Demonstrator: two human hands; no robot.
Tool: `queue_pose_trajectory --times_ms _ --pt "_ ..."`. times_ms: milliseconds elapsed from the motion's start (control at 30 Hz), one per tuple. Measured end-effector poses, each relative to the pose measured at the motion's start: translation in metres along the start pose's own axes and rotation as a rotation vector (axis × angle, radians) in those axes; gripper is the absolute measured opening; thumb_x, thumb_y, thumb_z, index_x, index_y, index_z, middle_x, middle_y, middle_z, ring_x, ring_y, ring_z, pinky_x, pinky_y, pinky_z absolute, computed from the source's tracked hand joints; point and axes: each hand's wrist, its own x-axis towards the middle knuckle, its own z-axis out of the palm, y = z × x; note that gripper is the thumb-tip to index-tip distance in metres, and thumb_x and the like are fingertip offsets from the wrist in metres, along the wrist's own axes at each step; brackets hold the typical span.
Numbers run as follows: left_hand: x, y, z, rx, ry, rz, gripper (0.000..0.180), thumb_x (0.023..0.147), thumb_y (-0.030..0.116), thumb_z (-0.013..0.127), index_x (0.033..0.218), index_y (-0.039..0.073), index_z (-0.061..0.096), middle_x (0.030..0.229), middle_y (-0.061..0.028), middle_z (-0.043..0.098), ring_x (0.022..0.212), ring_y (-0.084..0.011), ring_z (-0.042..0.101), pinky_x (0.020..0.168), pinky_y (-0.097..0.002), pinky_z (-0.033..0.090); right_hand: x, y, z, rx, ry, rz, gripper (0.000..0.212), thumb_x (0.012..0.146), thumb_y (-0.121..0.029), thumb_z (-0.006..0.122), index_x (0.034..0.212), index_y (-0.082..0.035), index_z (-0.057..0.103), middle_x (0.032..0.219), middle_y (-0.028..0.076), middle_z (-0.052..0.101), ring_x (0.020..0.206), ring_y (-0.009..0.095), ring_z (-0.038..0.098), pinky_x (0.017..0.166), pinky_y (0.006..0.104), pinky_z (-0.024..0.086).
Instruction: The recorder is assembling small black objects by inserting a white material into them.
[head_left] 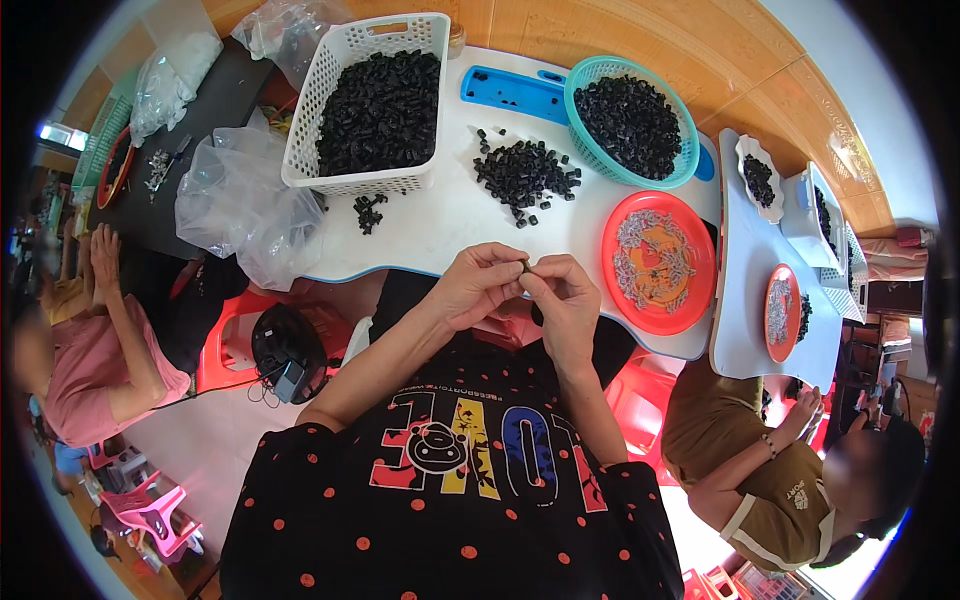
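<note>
My left hand and my right hand meet in front of the table's near edge, above my lap. Fingertips of both pinch one small dark part, mostly covered by the fingers, so its exact kind cannot be made out. Beyond them on the white table lies a loose pile of small black cylindrical pieces. To the right of my right hand, a red-orange round plate holds many small silvery pieces. A smaller cluster of black pieces rests at the left.
A white perforated basket and a teal round basket, both full of black pieces, stand at the back. Between them is a blue tray. Clear plastic bags lie left. Co-workers sit on both sides; a second table adjoins right.
</note>
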Motion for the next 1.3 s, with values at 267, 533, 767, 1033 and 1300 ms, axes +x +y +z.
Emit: queue_pose_trajectory --times_ms 267,533,767,1033,1300 --pt "0.001 0.006 -0.001 0.021 -0.089 -0.077 0.035 0.090 0.000 0.063 0.122 0.006 0.051 0.100 -0.0083 0.066 0.087 -0.0156 0.067 0.082 -0.0318 0.058 0.005 -0.011 -0.009 -0.263 -0.241 -0.019 0.034 0.085 -0.004 0.069 0.119 -0.007 0.068 0.099 0.002 0.062 0.074 0.008 0.054 0.068 0.0223 0.046" --pt "-0.001 0.000 -0.014 -0.008 -0.092 -0.132 0.037 0.089 0.001 0.065 0.122 0.005 0.050 0.103 -0.0084 0.066 0.088 -0.0166 0.068 0.075 -0.0296 0.058 0.000 -0.001 -0.009 -0.257 -0.205 0.038 0.029 0.088 -0.005 0.067 0.116 -0.008 0.070 0.089 0.001 0.064 0.075 0.006 0.058 0.067 0.0208 0.047" --pt "0.001 -0.003 -0.007 -0.062 -0.071 -0.090 0.031 0.088 -0.001 0.065 0.117 0.003 0.055 0.102 -0.0100 0.066 0.086 -0.0174 0.068 0.078 -0.0299 0.059 -0.003 -0.009 -0.009 -0.141 -0.144 0.138 0.026 0.085 -0.002 0.069 0.111 -0.006 0.071 0.090 0.003 0.063 0.077 0.007 0.058 0.068 0.0213 0.047" --pt "-0.003 -0.004 -0.002 -0.009 -0.063 0.057 0.013 0.088 -0.005 0.063 0.100 -0.001 0.067 0.096 -0.0118 0.068 0.091 -0.0192 0.068 0.084 -0.0314 0.058 -0.005 -0.014 -0.001 -0.557 0.032 -0.367 0.023 0.078 0.004 0.073 0.101 -0.001 0.069 0.087 0.001 0.060 0.081 0.008 0.049 0.069 0.0206 0.041" --pt "-0.002 -0.007 -0.005 -0.042 -0.065 0.065 0.013 0.088 -0.006 0.063 0.099 0.000 0.068 0.097 -0.0117 0.069 0.091 -0.0194 0.068 0.084 -0.0310 0.057 -0.011 -0.013 0.003 -0.479 0.052 -0.213 0.017 0.078 0.004 0.073 0.094 -0.002 0.071 0.083 0.001 0.060 0.070 0.008 0.048 0.060 0.0212 0.040"
